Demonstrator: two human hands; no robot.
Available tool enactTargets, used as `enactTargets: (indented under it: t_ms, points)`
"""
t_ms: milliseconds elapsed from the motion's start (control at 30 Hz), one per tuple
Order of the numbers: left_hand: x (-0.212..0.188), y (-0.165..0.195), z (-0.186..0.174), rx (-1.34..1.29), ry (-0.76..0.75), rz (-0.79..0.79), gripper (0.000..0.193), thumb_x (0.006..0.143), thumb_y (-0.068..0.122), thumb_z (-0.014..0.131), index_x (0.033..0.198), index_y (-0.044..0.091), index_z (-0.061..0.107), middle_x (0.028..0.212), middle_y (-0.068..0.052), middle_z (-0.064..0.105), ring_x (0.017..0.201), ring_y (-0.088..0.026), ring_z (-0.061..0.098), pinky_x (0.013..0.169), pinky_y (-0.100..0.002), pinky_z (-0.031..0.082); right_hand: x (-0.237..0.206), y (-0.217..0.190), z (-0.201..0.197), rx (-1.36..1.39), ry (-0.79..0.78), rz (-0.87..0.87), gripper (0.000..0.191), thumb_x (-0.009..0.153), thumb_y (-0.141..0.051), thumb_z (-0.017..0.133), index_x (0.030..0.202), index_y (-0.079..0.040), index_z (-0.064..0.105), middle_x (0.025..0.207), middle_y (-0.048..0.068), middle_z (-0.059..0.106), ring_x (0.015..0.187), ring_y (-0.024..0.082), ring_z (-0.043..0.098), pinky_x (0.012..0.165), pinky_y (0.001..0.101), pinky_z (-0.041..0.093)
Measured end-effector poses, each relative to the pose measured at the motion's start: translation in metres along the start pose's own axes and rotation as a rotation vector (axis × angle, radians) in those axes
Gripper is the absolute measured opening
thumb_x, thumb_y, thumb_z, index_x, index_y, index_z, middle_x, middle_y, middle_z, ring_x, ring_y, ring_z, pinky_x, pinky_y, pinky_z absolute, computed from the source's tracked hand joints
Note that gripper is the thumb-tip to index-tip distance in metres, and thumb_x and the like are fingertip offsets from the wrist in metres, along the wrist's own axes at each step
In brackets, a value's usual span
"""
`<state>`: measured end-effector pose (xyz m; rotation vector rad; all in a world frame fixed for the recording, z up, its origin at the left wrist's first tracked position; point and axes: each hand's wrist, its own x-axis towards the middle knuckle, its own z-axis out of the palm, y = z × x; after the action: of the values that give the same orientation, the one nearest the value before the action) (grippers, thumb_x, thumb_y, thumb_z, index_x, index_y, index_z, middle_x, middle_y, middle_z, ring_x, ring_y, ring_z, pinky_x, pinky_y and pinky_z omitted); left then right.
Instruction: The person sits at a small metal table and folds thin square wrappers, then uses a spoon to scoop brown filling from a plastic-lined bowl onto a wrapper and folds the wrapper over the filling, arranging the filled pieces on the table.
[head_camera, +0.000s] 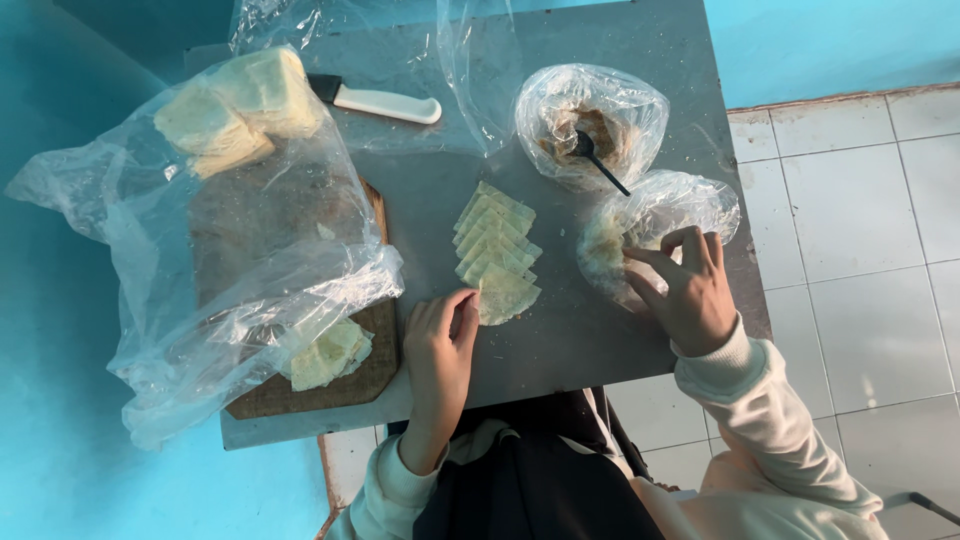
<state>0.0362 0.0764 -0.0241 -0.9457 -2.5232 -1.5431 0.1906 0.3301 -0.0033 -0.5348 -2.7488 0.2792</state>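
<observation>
A row of several overlapping pale dough squares (495, 245) lies in the middle of the grey table (560, 340). My left hand (440, 345) rests beside the nearest square, fingertips touching its left edge. My right hand (690, 290) reaches into a clear plastic-lined bowl (660, 215) at the right, fingers pinched inside it; what they hold is hidden. Behind it stands a second plastic-lined bowl (590, 120) of brown filling with a black spoon (598, 160) in it.
A wooden board (340, 385) at the left is partly covered by a big clear plastic bag (200, 280) with stacked dough sheets (235, 105). More sheets (330, 355) lie on the board. A white-handled knife (385, 103) lies at the back. Tiled floor at right.
</observation>
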Motion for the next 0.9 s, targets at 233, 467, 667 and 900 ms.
enactTargets:
  t_ms: [233,467,667,900]
  points:
    - [-0.001,0.001,0.001,-0.028,-0.001,-0.04,0.014,0.093,0.012,0.075,0.105,0.004,0.072,0.088,-0.007,0.073,0.076,-0.024,0.062,0.069,-0.038,0.05,-0.003,0.0,0.009,0.051,0.081,0.05,0.032,0.076,-0.015,0.089,0.106,-0.015,0.078,0.103,0.009,0.052,0.103,0.031,0.051,0.096,0.0415,0.046]
    - [-0.001,0.002,-0.006,-0.056,-0.021,-0.045,0.014,0.092,0.013,0.077,0.103,0.005,0.074,0.087,-0.006,0.073,0.074,-0.023,0.062,0.069,-0.037,0.049,-0.002,-0.006,-0.002,0.142,0.035,0.025,0.036,0.075,-0.008,0.085,0.109,-0.012,0.074,0.106,0.005,0.058,0.108,0.029,0.054,0.101,0.0413,0.046]
    - [-0.003,-0.001,-0.007,-0.064,-0.022,-0.042,0.015,0.092,0.015,0.076,0.103,0.006,0.075,0.09,-0.006,0.075,0.077,-0.024,0.064,0.073,-0.037,0.049,0.009,-0.043,-0.001,0.425,-0.096,-0.072,0.027,0.086,-0.005,0.074,0.111,-0.014,0.075,0.109,0.009,0.056,0.1,0.023,0.056,0.091,0.0357,0.047]
    - [-0.004,-0.004,-0.007,-0.038,-0.029,-0.013,0.017,0.092,0.016,0.076,0.105,0.005,0.074,0.094,-0.008,0.074,0.083,-0.028,0.064,0.078,-0.039,0.049,0.039,-0.088,0.029,0.362,-0.136,-0.314,0.035,0.085,0.005,0.066,0.114,-0.012,0.073,0.106,0.008,0.055,0.095,0.025,0.053,0.096,0.0439,0.044]
